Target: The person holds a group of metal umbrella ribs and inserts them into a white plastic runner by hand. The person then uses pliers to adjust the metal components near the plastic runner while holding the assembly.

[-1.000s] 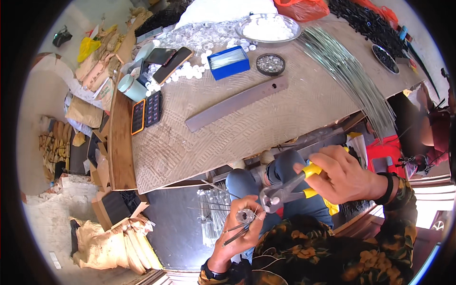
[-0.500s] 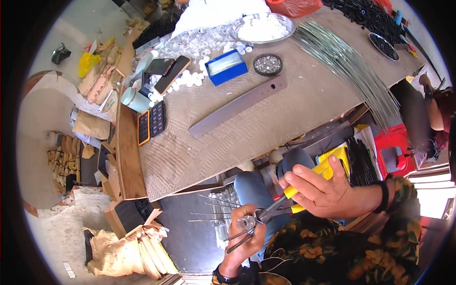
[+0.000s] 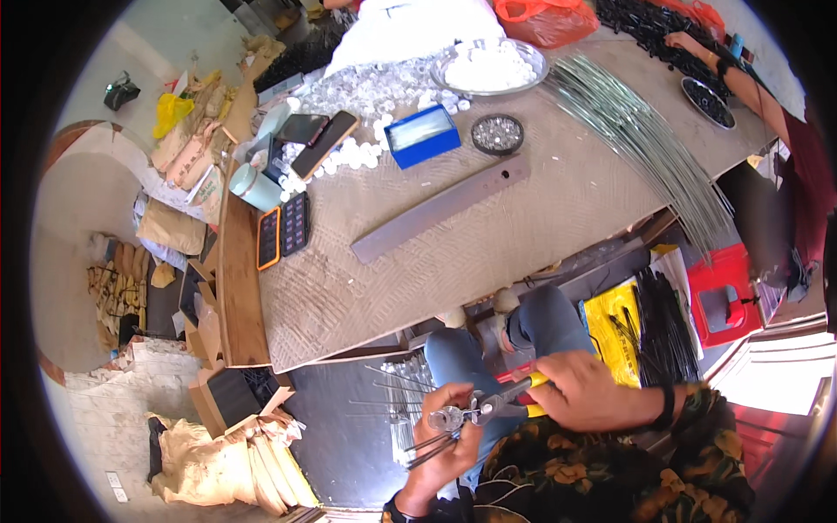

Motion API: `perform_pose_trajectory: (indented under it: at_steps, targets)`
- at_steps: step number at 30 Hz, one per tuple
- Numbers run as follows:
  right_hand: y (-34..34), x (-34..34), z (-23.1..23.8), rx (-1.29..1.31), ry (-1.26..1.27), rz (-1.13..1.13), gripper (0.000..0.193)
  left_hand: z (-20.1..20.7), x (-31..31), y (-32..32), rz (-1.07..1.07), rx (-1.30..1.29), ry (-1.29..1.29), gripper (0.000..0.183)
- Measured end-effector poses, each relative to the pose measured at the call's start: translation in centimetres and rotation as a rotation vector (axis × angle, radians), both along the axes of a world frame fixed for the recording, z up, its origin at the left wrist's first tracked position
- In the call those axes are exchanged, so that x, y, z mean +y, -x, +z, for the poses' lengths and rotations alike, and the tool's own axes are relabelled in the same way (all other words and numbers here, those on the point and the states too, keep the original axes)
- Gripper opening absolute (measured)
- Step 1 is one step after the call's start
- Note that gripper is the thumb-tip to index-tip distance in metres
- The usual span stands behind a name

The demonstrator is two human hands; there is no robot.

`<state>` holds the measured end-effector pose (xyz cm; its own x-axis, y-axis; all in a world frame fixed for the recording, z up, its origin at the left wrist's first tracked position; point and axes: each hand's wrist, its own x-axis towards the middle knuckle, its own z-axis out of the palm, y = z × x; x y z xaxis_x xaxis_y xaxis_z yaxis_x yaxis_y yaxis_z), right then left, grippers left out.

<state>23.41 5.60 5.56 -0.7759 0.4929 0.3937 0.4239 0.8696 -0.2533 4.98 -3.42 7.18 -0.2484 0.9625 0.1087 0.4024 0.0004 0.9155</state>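
Observation:
In my left hand [image 3: 453, 444], fingers curled, are thin dark metal rods [image 3: 429, 448] and a clear plastic knob-like piece [image 3: 446, 419] beside the thumb and forefinger. My right hand [image 3: 580, 392] is wrapped around the yellow handles of metal pliers [image 3: 501, 404]. The jaws point left and sit right by the clear piece, at my left fingers; whether they bite on anything is too small to tell. Both hands are above my lap, in front of the table edge. More clear rods [image 3: 405, 410] lie below, left of my knee.
On the table [image 3: 418, 288] lie a flat metal bar [image 3: 440, 207], a blue box [image 3: 422, 137], a round dish [image 3: 497, 134], phones [image 3: 324, 144] and a long bundle of thin metal wires [image 3: 641, 131]. A steel bowl [image 3: 490, 85] holds white pieces. Another person's arm [image 3: 754, 96] reaches over black parts at far right.
My right hand has come down and closed around the pliers' handles, which were raised and spread against its open palm. A co-worker's arm now reaches onto the black parts.

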Motion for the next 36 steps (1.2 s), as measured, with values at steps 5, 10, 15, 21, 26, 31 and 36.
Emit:
perform_pose_trajectory:
  at_steps: [5,10,15,21,26,31,36]
  targets:
    - [-2.2,5.3,3.8,-0.139,0.728,0.663,0.032,0.9,0.3,2.3,-0.254,-0.109,0.175,0.054]
    - [-2.2,6.3,2.0,-0.377,2.117,0.726,0.048,-0.1,0.9,2.5,-0.542,-0.224,-0.035,0.054]
    - [-2.8,4.0,5.0,-0.218,0.096,0.466,0.055,-0.5,0.0,0.6,-0.135,-0.312,-0.030,0.063]
    - [-4.3,4.5,5.3,-0.312,1.039,0.651,0.053,-0.3,1.9,2.7,-0.654,-0.265,0.093,0.057]
    - [-2.8,6.0,6.2,-0.280,1.043,0.619,0.059,-1.4,1.3,2.3,-0.514,-0.303,-0.028,0.054]
    - [-3.6,4.4,6.2,-0.246,0.428,0.435,0.054,-1.0,1.5,1.9,-0.379,-0.418,0.142,0.057]
    - [-3.0,7.6,3.5,-0.443,2.215,0.577,0.053,-1.1,2.3,2.3,-0.697,-0.335,0.014,0.058]
